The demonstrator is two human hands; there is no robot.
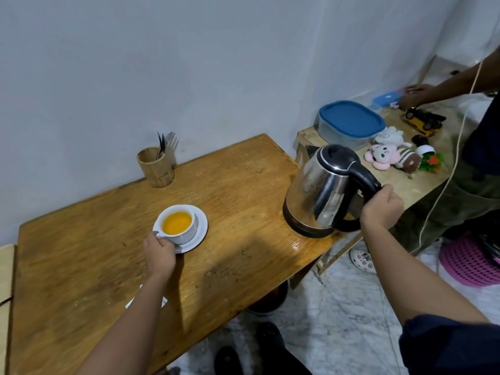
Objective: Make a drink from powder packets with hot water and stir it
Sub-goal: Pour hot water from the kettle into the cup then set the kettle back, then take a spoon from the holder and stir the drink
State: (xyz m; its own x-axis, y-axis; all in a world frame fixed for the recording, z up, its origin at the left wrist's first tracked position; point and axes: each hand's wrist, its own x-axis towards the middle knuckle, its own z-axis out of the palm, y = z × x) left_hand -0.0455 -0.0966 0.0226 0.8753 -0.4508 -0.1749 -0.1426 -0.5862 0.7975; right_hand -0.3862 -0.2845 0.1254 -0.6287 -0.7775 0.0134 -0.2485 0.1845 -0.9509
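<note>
A white cup (186,231) full of orange drink stands on a white saucer (200,230) near the middle of the wooden table (238,185). My left hand (159,255) grips the cup's handle at its near left side. A steel kettle (316,196) with a black lid and handle rests upright on the table's right edge. My right hand (381,209) is closed around the kettle's handle. Under my left forearm lies a white packet (132,301), mostly hidden.
A wooden holder (155,167) with forks stands at the table's back by the wall. A lower side table (422,182) on the right carries a blue-lidded box (350,119), plush toys (384,155) and a toy car (423,121). Another person (484,147) stands there.
</note>
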